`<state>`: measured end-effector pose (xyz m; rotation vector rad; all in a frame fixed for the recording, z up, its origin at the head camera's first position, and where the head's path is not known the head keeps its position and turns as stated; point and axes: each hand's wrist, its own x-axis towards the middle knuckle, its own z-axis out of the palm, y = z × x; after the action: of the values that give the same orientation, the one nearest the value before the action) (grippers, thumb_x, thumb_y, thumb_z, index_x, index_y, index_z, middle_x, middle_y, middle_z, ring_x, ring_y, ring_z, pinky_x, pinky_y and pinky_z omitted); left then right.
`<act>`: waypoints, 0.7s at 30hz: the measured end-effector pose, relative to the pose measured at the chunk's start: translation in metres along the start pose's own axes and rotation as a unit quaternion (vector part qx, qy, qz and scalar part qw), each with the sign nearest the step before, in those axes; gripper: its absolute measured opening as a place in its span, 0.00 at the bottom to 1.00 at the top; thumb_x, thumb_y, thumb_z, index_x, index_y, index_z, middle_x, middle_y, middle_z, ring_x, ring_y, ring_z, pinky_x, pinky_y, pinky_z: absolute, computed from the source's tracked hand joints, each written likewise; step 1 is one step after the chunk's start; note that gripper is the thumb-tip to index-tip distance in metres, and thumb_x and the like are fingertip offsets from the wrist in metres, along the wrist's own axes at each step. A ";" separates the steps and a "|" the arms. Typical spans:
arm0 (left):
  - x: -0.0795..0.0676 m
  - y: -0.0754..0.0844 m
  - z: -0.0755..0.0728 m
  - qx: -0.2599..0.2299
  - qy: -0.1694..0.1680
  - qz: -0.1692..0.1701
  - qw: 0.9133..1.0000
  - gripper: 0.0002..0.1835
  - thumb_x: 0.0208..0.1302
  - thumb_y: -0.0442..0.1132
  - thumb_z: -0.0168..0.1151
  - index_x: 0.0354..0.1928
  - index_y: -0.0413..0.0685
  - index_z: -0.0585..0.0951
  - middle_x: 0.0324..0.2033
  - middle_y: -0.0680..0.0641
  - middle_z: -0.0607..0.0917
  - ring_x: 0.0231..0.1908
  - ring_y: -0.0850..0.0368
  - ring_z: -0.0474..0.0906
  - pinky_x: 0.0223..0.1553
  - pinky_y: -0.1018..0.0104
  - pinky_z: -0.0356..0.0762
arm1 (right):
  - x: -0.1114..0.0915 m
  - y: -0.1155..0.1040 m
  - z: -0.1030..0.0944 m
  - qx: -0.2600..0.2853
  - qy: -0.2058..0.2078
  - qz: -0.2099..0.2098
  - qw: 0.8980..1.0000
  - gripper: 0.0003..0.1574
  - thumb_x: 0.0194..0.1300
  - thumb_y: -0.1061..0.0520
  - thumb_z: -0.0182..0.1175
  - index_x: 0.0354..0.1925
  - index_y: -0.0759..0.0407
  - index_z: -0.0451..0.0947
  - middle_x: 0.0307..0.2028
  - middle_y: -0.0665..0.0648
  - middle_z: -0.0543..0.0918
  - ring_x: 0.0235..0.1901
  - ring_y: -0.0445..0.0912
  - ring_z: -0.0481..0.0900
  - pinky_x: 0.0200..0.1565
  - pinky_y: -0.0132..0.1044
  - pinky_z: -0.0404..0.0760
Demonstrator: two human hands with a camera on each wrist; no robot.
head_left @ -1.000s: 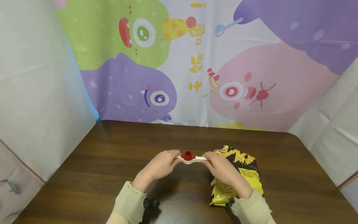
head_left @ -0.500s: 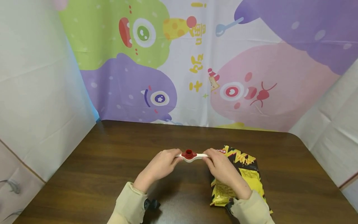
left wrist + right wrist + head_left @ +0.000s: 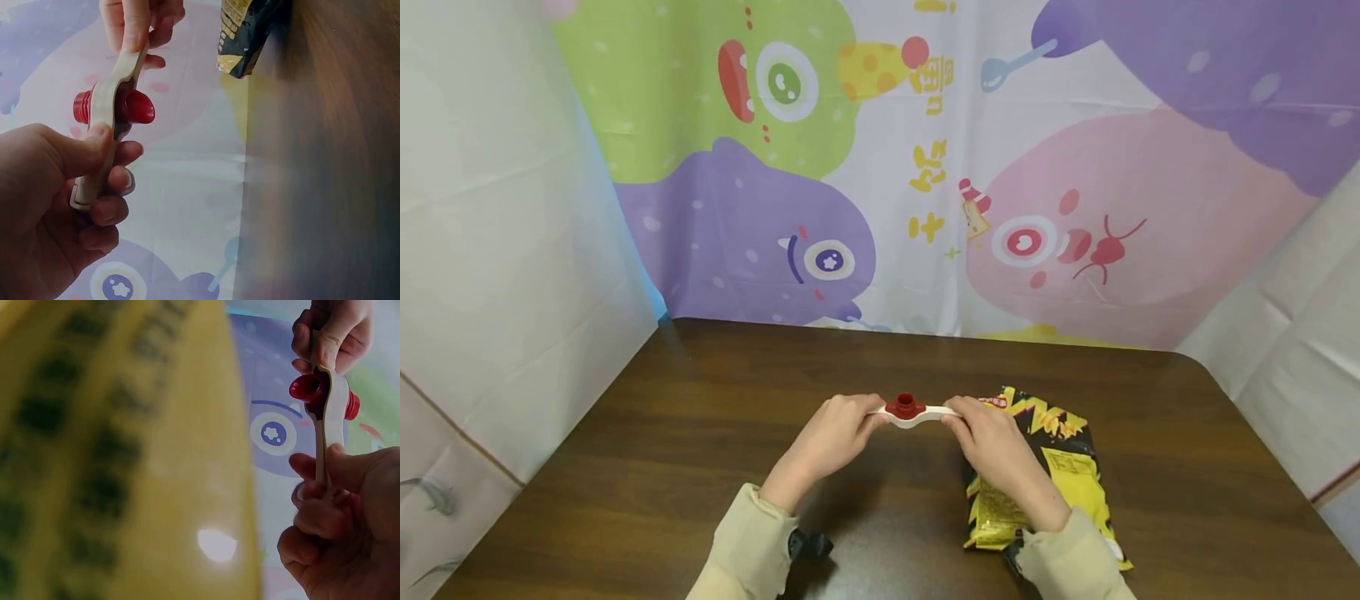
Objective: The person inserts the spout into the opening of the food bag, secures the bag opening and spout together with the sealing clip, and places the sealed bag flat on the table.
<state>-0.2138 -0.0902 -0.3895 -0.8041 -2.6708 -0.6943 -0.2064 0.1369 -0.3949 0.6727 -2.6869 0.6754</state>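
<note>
Both hands hold a white bag clip [image 3: 934,412] with a red pour spout [image 3: 906,407] at its middle, level above the table. My left hand [image 3: 837,432] pinches its left end, and my right hand [image 3: 994,440] grips the right end. Seen from the left wrist, the thumb lies on the clip [image 3: 100,165] with the fingers curled behind; the spout's threaded neck and its flared red mouth [image 3: 139,107] stick out on opposite sides. A yellow-and-black snack bag [image 3: 1078,487] lies on the table under my right forearm. Its blurred yellow side [image 3: 175,456] fills much of the right wrist view.
A dark brown wooden table [image 3: 737,375] lies beneath the hands. Behind it hangs a curtain [image 3: 910,292] printed with cartoon monsters, and pale cloth walls [image 3: 512,208] stand at both sides. Black straps [image 3: 808,546] show at the wrists.
The head view has tipped slightly downward. Both hands keep their hold on the bag clip, with barely any movement; the snack bag lies where it was.
</note>
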 end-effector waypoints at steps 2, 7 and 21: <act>0.000 0.001 0.000 -0.001 0.002 -0.002 1.000 0.06 0.61 0.44 0.58 0.31 0.50 0.79 0.18 0.59 0.73 0.19 0.66 0.65 0.24 0.73 0.65 | 0.000 0.000 0.000 0.001 0.003 0.003 1.000 0.05 0.64 0.53 0.55 0.37 0.51 0.76 0.23 0.42 0.69 0.18 0.38 0.61 0.23 0.29 0.63; 0.000 0.000 0.000 -0.013 -0.017 -0.013 1.000 0.06 0.60 0.44 0.58 0.31 0.51 0.78 0.18 0.59 0.71 0.20 0.65 0.65 0.24 0.72 0.64 | 0.000 -0.002 -0.001 0.017 -0.013 0.015 1.000 0.05 0.64 0.53 0.56 0.37 0.51 0.75 0.23 0.43 0.69 0.18 0.38 0.61 0.22 0.29 0.63; -0.001 -0.001 -0.001 -0.053 -0.067 -0.034 0.996 0.09 0.63 0.49 0.55 0.30 0.54 0.74 0.17 0.58 0.68 0.19 0.65 0.64 0.21 0.72 0.63 | 0.000 -0.006 -0.002 0.041 -0.037 0.030 0.998 0.06 0.64 0.55 0.55 0.40 0.52 0.74 0.26 0.44 0.71 0.21 0.39 0.64 0.25 0.30 0.67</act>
<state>-0.2132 -0.0918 -0.3890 -0.8154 -2.8130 -0.8315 -0.2030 0.1334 -0.3914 0.6525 -2.7695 0.7958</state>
